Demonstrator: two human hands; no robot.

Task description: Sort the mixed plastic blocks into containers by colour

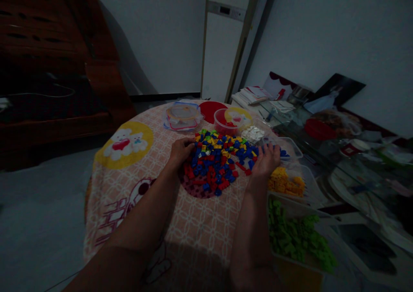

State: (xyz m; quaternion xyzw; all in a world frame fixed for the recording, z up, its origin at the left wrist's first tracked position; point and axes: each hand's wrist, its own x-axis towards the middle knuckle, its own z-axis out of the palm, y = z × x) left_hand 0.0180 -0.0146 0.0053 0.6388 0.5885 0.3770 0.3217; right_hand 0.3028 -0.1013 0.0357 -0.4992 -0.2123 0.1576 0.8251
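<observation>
A mixed heap of toy building bricks [211, 165], in blue, red, yellow and some green, lies on the cloth-covered table. My left hand [180, 152] is at the heap's left edge, its fingers loosely bent and apart over the bricks; their tips are partly hidden. At the right end my right hand [266, 159] is open, fingers spread, beside a clear tub [295, 147] with blue bricks. Just below that hand, yellow bricks [285, 182] fill another clear tub. Green bricks [298, 236] lie in a larger tub nearer me.
Behind the heap stand a round clear bowl [221, 126] with red bricks, a pile of white bricks [252, 133], a red round lid [209, 110] and stacked clear lids [183, 116]. A cluttered glass table [325, 158] adjoins on the right. A wooden bench [103, 85] is at left.
</observation>
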